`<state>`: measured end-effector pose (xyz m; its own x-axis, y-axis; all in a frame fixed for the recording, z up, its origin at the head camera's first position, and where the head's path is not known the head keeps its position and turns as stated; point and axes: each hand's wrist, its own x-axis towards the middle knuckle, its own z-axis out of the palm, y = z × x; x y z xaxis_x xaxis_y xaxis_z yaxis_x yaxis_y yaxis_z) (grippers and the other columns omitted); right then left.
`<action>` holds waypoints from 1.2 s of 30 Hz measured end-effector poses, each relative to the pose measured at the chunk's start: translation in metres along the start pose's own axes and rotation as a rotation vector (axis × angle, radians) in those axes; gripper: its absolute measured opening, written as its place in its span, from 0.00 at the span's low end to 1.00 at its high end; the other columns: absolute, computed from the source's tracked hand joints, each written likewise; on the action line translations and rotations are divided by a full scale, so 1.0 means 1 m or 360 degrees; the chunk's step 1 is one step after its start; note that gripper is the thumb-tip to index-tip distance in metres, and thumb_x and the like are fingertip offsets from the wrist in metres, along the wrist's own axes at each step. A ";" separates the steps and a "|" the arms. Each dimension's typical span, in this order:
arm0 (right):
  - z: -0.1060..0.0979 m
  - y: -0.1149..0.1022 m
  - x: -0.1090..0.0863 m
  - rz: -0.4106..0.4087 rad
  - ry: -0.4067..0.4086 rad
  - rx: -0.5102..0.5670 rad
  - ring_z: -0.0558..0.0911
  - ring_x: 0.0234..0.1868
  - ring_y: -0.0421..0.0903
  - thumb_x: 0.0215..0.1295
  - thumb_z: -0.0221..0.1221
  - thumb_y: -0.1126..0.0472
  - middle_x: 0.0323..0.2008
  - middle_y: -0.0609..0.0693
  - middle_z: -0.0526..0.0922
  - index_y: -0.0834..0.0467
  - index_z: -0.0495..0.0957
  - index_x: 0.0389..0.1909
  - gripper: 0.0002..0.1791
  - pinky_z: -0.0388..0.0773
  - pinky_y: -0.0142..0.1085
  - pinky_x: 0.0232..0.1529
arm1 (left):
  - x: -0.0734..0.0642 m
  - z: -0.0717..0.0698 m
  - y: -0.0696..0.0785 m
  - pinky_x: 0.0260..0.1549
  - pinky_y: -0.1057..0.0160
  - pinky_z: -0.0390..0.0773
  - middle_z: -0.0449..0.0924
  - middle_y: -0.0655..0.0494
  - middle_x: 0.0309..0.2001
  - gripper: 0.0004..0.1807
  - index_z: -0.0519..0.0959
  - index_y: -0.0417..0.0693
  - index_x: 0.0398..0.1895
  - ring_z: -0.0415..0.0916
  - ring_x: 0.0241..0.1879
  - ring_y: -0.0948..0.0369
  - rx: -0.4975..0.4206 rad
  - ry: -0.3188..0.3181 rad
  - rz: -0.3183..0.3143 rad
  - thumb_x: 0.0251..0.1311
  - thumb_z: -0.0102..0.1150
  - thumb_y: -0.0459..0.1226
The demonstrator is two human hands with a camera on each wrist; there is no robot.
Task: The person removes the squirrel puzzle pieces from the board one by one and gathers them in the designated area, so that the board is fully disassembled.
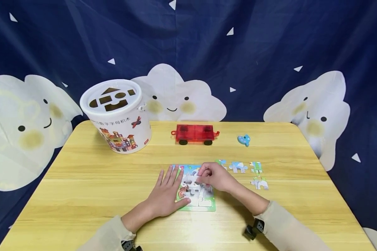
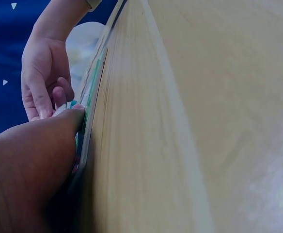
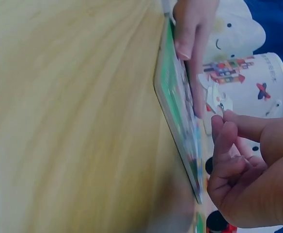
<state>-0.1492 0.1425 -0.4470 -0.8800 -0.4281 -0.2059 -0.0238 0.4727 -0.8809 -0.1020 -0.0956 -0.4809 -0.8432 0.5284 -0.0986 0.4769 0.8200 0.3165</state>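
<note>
A jigsaw puzzle board (image 1: 207,208) with a green border and a white animal picture lies flat on the table. Spread fingers of my left hand (image 1: 164,198) rest over its left side, the thumb reaching onto the lower part. Above the board, my right hand (image 1: 219,177) pinches a white puzzle piece (image 3: 212,96) between thumb and index finger; in the right wrist view the piece stands tilted, raised over the picture. Loose puzzle pieces lie right of the board, among them a blue-and-white one (image 1: 238,167), a green one (image 1: 256,167) and a grey one (image 1: 260,183).
A white bucket (image 1: 125,129) with shape holes in its lid stands at the back left. Behind the board sits a red toy wagon (image 1: 194,133). To its right is a small blue toy (image 1: 244,140). A dark blue curtain (image 1: 201,38) hangs beyond the table's far edge.
</note>
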 end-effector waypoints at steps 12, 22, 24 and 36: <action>-0.028 0.009 -0.013 0.0007 -0.0038 0.0158 0.77 0.25 0.50 0.66 0.66 0.67 0.29 0.61 0.83 0.64 0.79 0.37 0.05 0.77 0.36 0.28 | -0.001 0.002 -0.001 0.75 0.38 0.32 0.34 0.40 0.82 0.53 0.46 0.39 0.82 0.29 0.80 0.43 -0.0003 0.0027 0.0012 0.69 0.48 0.66; -0.060 0.022 -0.030 -0.0008 -0.0025 0.0144 0.78 0.28 0.49 0.67 0.65 0.67 0.29 0.60 0.83 0.67 0.79 0.39 0.07 0.80 0.37 0.31 | -0.001 0.003 -0.001 0.74 0.38 0.32 0.34 0.40 0.82 0.53 0.44 0.40 0.82 0.29 0.80 0.43 -0.0008 0.0046 0.0028 0.69 0.48 0.66; -0.067 0.024 -0.034 0.0003 -0.0022 0.0148 0.78 0.28 0.48 0.67 0.65 0.66 0.29 0.59 0.83 0.67 0.79 0.39 0.07 0.80 0.37 0.31 | 0.000 0.003 -0.001 0.74 0.38 0.32 0.34 0.40 0.82 0.53 0.44 0.40 0.82 0.29 0.80 0.43 -0.0014 0.0049 0.0029 0.69 0.48 0.66; -0.100 0.047 -0.061 0.0094 0.0038 0.0127 0.75 0.25 0.44 0.68 0.64 0.67 0.30 0.59 0.82 0.70 0.77 0.41 0.09 0.75 0.33 0.26 | -0.001 0.002 0.000 0.74 0.37 0.34 0.35 0.39 0.82 0.54 0.45 0.39 0.82 0.30 0.80 0.42 -0.0020 0.0057 0.0036 0.69 0.49 0.65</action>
<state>-0.1438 0.2675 -0.4332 -0.8897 -0.3824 -0.2494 0.0658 0.4333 -0.8988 -0.1008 -0.0963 -0.4823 -0.8407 0.5384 -0.0574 0.4930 0.8050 0.3299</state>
